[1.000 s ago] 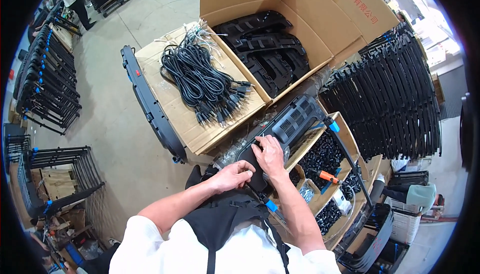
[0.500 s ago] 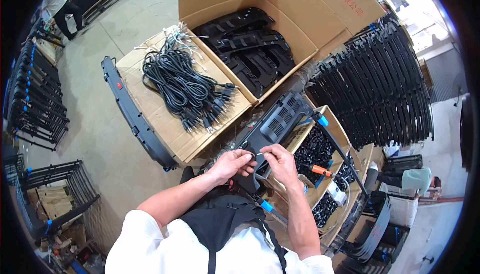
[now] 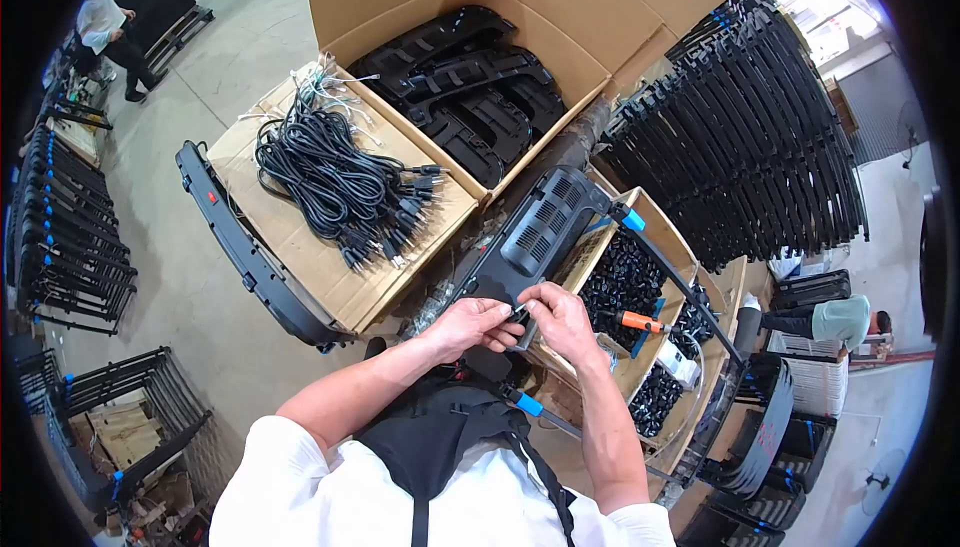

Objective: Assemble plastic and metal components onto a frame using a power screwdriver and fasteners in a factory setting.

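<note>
1. Since one second ago, the right hand (image 3: 560, 324) has drawn back from the flat face of the black vented housing (image 3: 545, 222) toward the person, and the left hand (image 3: 474, 325) now meets it, fingertips almost touching, above the housing's near end.
2. Right thumb and forefinger pinch a small pale piece (image 3: 519, 309), which sits just over the housing's near end; its exact shape is too small to tell.
3. Left thumb and fingers are bunched beside that piece; I cannot tell whether they grip anything.
4. The housing lies aslant beyond the hands, its raised, slotted part at the far end.
5. Just right of the housing stands a wooden bin (image 3: 655, 217) with compartments, full of small black parts (image 3: 622, 282). An orange-handled tool (image 3: 640, 322) and a white box (image 3: 680, 365) rest among them, and a black tube (image 3: 685, 287) with a blue clip slants across.
6. Left of the housing, a bundle of black cables (image 3: 325, 172) with pale wire ends lies on a cardboard surface (image 3: 305, 259); a long, dark, curved part (image 3: 228, 232) stands along its outer edge.
7. Beyond the housing is an open carton (image 3: 590, 17) holding black mouldings (image 3: 460, 77).
8. Farther off to the housing's right, black frames (image 3: 735, 142) are stacked high, with a co-worker in a pale green top (image 3: 840, 320) beyond the bin.
9. Far to the housing's left, past more stacked frames (image 3: 80, 227), stands a co-worker in a white shirt (image 3: 100, 22).
</note>
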Demonstrator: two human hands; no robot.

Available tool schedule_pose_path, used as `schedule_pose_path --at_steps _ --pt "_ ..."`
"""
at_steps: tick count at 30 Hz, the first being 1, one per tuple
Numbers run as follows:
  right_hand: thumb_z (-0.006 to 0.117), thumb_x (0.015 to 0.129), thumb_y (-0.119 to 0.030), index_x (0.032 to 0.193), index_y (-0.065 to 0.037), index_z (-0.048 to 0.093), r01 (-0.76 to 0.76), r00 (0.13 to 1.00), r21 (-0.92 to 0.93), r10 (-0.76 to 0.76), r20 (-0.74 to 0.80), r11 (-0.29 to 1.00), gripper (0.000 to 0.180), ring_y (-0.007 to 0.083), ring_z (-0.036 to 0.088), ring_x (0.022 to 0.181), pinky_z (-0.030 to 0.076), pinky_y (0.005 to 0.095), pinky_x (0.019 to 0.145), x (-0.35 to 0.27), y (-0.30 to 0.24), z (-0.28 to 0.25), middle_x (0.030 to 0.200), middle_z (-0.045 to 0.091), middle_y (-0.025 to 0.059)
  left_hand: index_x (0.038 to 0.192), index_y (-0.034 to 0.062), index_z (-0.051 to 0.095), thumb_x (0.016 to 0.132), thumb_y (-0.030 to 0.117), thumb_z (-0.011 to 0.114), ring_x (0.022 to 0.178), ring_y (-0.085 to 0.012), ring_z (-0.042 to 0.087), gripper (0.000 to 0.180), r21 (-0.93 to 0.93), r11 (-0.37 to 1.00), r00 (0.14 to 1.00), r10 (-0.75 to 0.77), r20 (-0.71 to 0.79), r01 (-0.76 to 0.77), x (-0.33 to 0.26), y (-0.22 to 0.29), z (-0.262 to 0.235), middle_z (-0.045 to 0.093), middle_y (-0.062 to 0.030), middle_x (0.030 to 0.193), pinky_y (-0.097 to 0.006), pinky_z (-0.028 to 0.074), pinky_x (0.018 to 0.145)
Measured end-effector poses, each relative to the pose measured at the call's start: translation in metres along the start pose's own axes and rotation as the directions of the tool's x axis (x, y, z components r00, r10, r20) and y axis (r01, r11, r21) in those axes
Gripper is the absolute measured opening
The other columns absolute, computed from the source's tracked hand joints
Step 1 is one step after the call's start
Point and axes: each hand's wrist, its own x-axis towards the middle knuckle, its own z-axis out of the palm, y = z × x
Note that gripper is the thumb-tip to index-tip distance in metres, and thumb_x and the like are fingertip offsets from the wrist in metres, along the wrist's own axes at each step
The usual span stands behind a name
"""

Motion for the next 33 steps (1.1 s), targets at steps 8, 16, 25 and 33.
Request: schedule_pose_path --at_steps 8,16,25,33 --pt "0.072 0.092 -0.015 0.107 0.0 0.07 0.212 0.975 -0.227 -0.221 -0.017 0.95 0.022 0.0341 0.07 0.101 0.056 0.0423 0.09 0.005 -0.001 0.003 0.104 0.072 0.0158 0.118 0.0045 0.068 0.113 0.033 0.051 0.089 -0.0159 0.074 0.034 -0.138 0.99 0.995 -0.003 -0.103 -0.011 0.019 -0.004 0.008 0.076 -0.0079 0.106 -0.031 0.062 0.079" --pt "0.076 0.086 -0.016 0.107 -0.001 0.072 0.332 0.93 -0.373 -0.368 -0.028 0.866 0.026 0.0353 0.068 0.099 0.055 0.0452 0.089 0.035 0.017 -0.007 0.104 0.071 0.0149 0.127 0.0016 0.064 0.114 0.035 0.047 0.095 -0.0232 0.075 0.04 -0.205 0.978 0.987 0.006 -0.159 -0.039 0.046 0.007 0.017 0.074 -0.0124 0.116 -0.037 0.061 0.084" --pt "0.076 0.084 -0.017 0.105 -0.003 0.076 0.312 0.855 -0.503 -0.469 -0.221 0.806 0.025 0.0342 0.066 0.106 0.053 0.0431 0.096 0.167 0.068 -0.033 0.108 0.07 0.0131 0.14 0.0018 0.058 0.113 0.039 0.048 0.098 -0.0203 0.072 0.048 -0.088 0.995 0.992 -0.059 -0.11 0.049 0.002 -0.015 0.017 0.073 -0.0118 0.123 -0.036 0.06 0.086" --pt "0.075 0.084 -0.015 0.102 -0.004 0.078 0.303 0.921 -0.534 -0.387 -0.048 0.789 0.022 0.0323 0.065 0.111 0.053 0.0431 0.101 0.197 0.082 -0.032 0.104 0.069 0.012 0.139 0.0035 0.059 0.114 0.035 0.047 0.095 -0.0165 0.071 0.042 -0.065 0.993 0.98 -0.11 -0.168 0.101 -0.021 -0.036 0.022 0.073 -0.0089 0.12 -0.032 0.06 0.082"
